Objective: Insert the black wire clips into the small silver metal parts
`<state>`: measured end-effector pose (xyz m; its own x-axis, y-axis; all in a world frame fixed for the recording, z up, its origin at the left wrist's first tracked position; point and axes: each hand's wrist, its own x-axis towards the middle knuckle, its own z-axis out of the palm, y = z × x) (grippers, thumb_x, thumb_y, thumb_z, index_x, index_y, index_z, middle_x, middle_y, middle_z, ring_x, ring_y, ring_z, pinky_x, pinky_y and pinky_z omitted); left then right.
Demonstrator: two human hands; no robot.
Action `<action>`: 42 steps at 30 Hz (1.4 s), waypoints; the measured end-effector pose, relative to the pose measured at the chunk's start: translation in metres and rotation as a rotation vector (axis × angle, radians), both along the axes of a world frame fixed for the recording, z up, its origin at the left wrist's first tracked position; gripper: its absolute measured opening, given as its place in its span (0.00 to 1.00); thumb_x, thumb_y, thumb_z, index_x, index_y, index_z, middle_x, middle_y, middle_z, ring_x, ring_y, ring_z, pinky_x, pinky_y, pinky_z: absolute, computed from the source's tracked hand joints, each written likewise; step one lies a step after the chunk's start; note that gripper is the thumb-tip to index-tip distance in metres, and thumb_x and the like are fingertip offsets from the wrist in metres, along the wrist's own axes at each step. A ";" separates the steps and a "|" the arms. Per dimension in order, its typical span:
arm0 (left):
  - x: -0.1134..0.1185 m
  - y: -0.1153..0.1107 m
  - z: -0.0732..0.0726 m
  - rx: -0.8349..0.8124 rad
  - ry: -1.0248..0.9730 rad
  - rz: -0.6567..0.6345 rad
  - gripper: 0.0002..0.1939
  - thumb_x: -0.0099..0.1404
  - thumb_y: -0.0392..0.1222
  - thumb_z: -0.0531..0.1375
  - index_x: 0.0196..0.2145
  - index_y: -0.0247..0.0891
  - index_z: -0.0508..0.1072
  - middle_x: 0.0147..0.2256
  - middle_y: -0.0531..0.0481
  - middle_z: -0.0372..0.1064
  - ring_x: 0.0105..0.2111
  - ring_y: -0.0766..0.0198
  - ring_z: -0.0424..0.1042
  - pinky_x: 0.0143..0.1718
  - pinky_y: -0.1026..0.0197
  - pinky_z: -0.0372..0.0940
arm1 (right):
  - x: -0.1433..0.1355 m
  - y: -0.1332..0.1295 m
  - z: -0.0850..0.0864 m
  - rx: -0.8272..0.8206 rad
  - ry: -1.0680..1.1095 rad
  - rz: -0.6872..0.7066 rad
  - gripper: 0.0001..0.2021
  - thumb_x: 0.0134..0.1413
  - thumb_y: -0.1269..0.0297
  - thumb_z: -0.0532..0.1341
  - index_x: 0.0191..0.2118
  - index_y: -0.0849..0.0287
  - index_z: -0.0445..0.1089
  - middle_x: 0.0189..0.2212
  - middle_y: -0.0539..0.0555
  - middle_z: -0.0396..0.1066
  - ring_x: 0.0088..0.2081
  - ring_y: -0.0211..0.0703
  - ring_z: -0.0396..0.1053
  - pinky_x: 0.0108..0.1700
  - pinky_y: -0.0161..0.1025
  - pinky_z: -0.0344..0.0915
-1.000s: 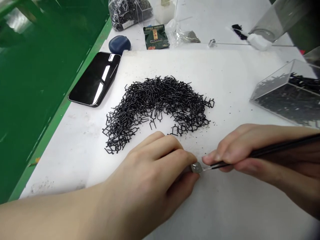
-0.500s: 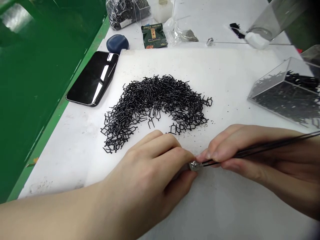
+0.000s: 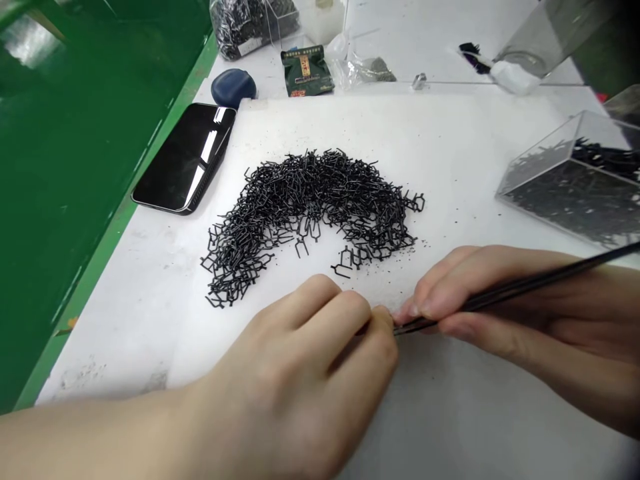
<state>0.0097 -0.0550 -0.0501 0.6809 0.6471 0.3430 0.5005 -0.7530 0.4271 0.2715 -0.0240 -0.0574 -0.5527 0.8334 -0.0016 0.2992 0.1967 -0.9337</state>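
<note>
My right hand (image 3: 500,313) is closed on a pair of black tweezers (image 3: 540,283), whose tips point left into the fingers of my left hand (image 3: 310,360). The thumb and fingers of my left hand are pinched together at the tweezer tips. Whatever they grip is hidden behind the knuckles. Just beyond both hands, a curved heap of small black forked pieces (image 3: 320,180) lies on the white board (image 3: 440,147). A few of these pieces lie loose at the heap's inner edge.
A smartphone (image 3: 185,157) and a dark blue rounded case (image 3: 233,88) lie at the left. Behind the board are a green packet (image 3: 307,72), a small silver metal part (image 3: 419,81) and a bag of black material (image 3: 240,27). At right stands a clear box (image 3: 565,193) of black pieces.
My left fingers have curled further, covering the small silver metal part that showed between them. The tweezers' arms, apart before, are now closer together. One forked piece near the heap has shifted slightly toward me.
</note>
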 end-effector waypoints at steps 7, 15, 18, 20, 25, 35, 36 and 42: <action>-0.003 -0.006 0.001 -0.017 0.034 0.016 0.08 0.77 0.28 0.62 0.40 0.29 0.81 0.37 0.46 0.78 0.36 0.59 0.71 0.35 0.54 0.69 | -0.004 0.000 0.002 0.034 -0.013 -0.066 0.09 0.66 0.62 0.70 0.46 0.35 0.81 0.41 0.41 0.83 0.42 0.39 0.81 0.46 0.30 0.80; 0.001 0.003 -0.003 -0.055 -0.036 0.066 0.06 0.76 0.28 0.64 0.42 0.29 0.83 0.35 0.50 0.78 0.34 0.63 0.68 0.38 0.56 0.68 | 0.000 -0.002 0.000 0.042 -0.022 -0.043 0.11 0.67 0.63 0.69 0.47 0.34 0.80 0.41 0.40 0.83 0.43 0.38 0.81 0.44 0.29 0.79; 0.003 0.003 0.000 -0.142 -0.064 0.099 0.09 0.77 0.30 0.62 0.38 0.30 0.82 0.33 0.50 0.76 0.35 0.63 0.68 0.41 0.58 0.69 | 0.002 -0.001 0.000 0.044 -0.008 -0.019 0.12 0.66 0.65 0.69 0.48 0.35 0.80 0.42 0.41 0.83 0.44 0.39 0.81 0.46 0.31 0.79; 0.003 0.002 0.003 -0.187 -0.073 0.122 0.09 0.76 0.29 0.62 0.36 0.31 0.81 0.34 0.49 0.75 0.36 0.63 0.69 0.43 0.60 0.70 | 0.001 -0.001 -0.001 0.050 -0.004 -0.013 0.13 0.66 0.66 0.69 0.48 0.35 0.81 0.43 0.41 0.84 0.44 0.40 0.81 0.47 0.32 0.79; 0.000 0.004 0.003 -0.212 -0.086 0.117 0.09 0.75 0.30 0.62 0.35 0.33 0.79 0.34 0.49 0.74 0.35 0.63 0.69 0.42 0.60 0.70 | 0.000 -0.001 -0.002 0.039 -0.001 -0.002 0.12 0.67 0.66 0.68 0.49 0.36 0.80 0.43 0.42 0.84 0.45 0.40 0.82 0.46 0.32 0.79; 0.001 0.009 -0.002 -0.252 -0.086 0.120 0.09 0.75 0.31 0.63 0.34 0.33 0.79 0.33 0.49 0.74 0.35 0.62 0.70 0.42 0.59 0.70 | 0.001 -0.002 -0.004 0.025 0.026 -0.003 0.13 0.67 0.66 0.68 0.50 0.37 0.80 0.44 0.43 0.84 0.47 0.42 0.81 0.47 0.34 0.79; 0.001 0.009 -0.001 -0.248 -0.092 0.116 0.09 0.74 0.31 0.63 0.34 0.33 0.79 0.33 0.49 0.74 0.35 0.62 0.70 0.41 0.60 0.70 | 0.001 -0.002 -0.005 0.023 0.033 -0.004 0.13 0.67 0.66 0.68 0.50 0.37 0.80 0.45 0.43 0.84 0.47 0.42 0.81 0.47 0.35 0.79; 0.001 0.009 0.002 -0.246 -0.087 0.130 0.09 0.75 0.30 0.62 0.35 0.33 0.79 0.34 0.49 0.75 0.35 0.63 0.70 0.41 0.59 0.70 | 0.007 -0.006 -0.011 0.088 -0.029 -0.055 0.08 0.69 0.59 0.68 0.49 0.36 0.80 0.44 0.43 0.84 0.46 0.47 0.82 0.47 0.40 0.82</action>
<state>0.0103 -0.0458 -0.0481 0.5616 0.7981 0.2183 0.5395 -0.5533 0.6347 0.2782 -0.0304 -0.0681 -0.5069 0.8601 0.0576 0.3385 0.2601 -0.9043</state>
